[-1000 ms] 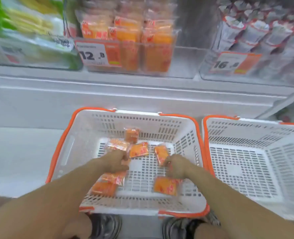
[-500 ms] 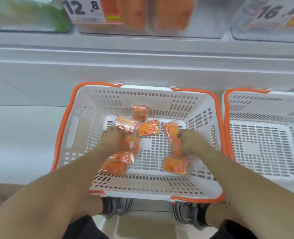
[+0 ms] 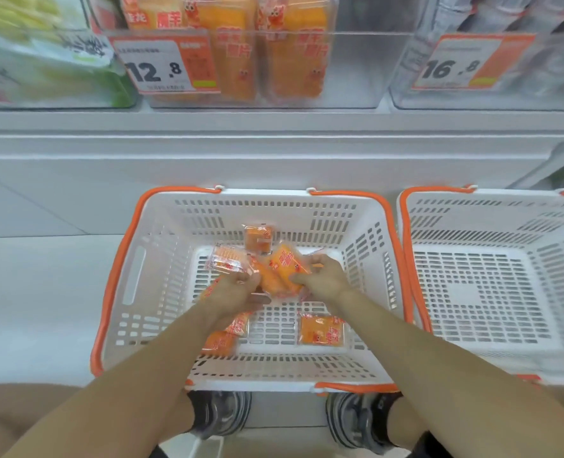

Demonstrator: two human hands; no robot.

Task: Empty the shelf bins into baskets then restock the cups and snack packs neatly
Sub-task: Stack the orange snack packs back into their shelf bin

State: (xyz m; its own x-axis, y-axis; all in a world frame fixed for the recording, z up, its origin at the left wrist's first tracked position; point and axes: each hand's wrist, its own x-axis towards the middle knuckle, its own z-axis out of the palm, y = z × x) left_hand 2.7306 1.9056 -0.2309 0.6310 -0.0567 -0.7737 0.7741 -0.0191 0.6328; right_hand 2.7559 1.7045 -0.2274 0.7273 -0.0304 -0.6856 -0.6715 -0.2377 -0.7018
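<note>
A white basket with orange handles sits on the floor below the shelf and holds several orange snack packs. Both my hands are inside it. My left hand and my right hand grip a small bunch of orange snack packs between them, lifted a little off the basket floor. Loose packs lie at the back, the back left, the front left and the front right. On the shelf above, a clear bin holds more orange packs.
A second white basket stands to the right. Clear bins with green packs and grey packs flank the orange bin, with price tags 12.8 and 16.8. My shoes are just behind the basket.
My hands have come together at the basket's middle and gathered packs into one bunch. The view has tilted up, showing the shelf bins again.
</note>
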